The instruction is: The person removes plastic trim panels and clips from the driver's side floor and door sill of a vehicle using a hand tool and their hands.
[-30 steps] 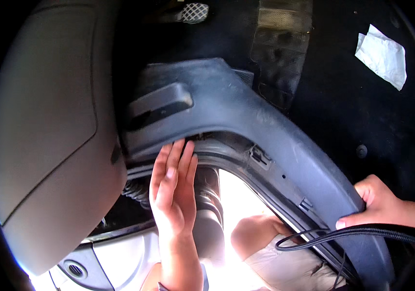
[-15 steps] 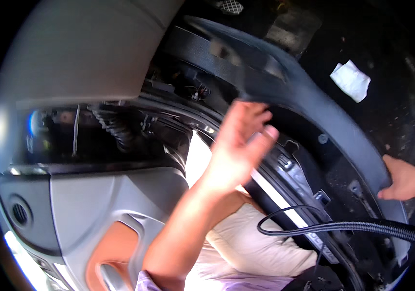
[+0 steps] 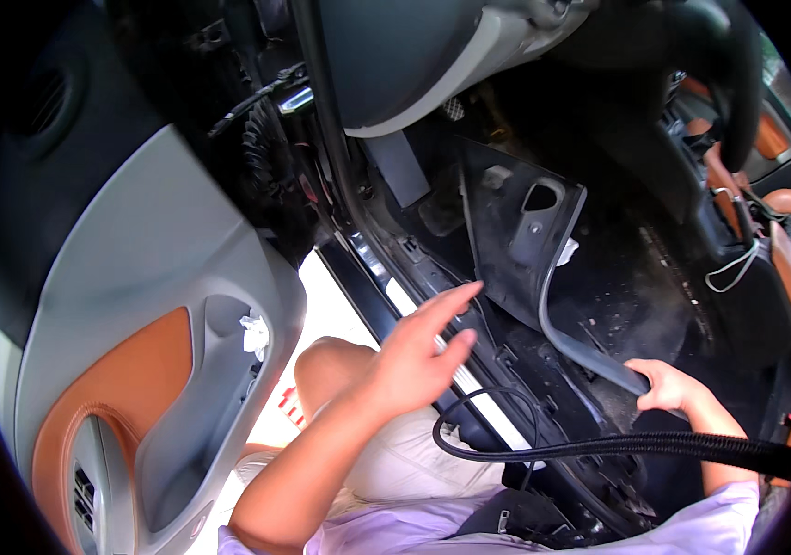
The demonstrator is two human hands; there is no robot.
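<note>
My right hand (image 3: 671,385) is closed round the narrow end of a dark grey plastic car trim panel (image 3: 511,277). The panel is raised and tilted over the footwell, and its broad far end has an oval cutout. My left hand (image 3: 418,361) is empty, with its fingers stretched out and thumb apart. It hovers over the door sill (image 3: 395,294), close to the panel's left edge; I cannot tell whether a fingertip touches it. Below the panel, the bare sill channel (image 3: 506,356) shows clips and wiring. A black braided cable (image 3: 654,445) loops across between my forearms.
The open car door (image 3: 164,268), grey with an orange inset, stands at the left. The dashboard's underside (image 3: 404,55) overhangs the far side. Pedals (image 3: 453,109) lie beneath it. A black seat-side panel (image 3: 742,305) and orange upholstery (image 3: 788,254) are at the right.
The view has swung, showing more of the door and cabin. The trim panel now stands raised and turned over the footwell, still in my right hand. My left hand stays open beside it.
</note>
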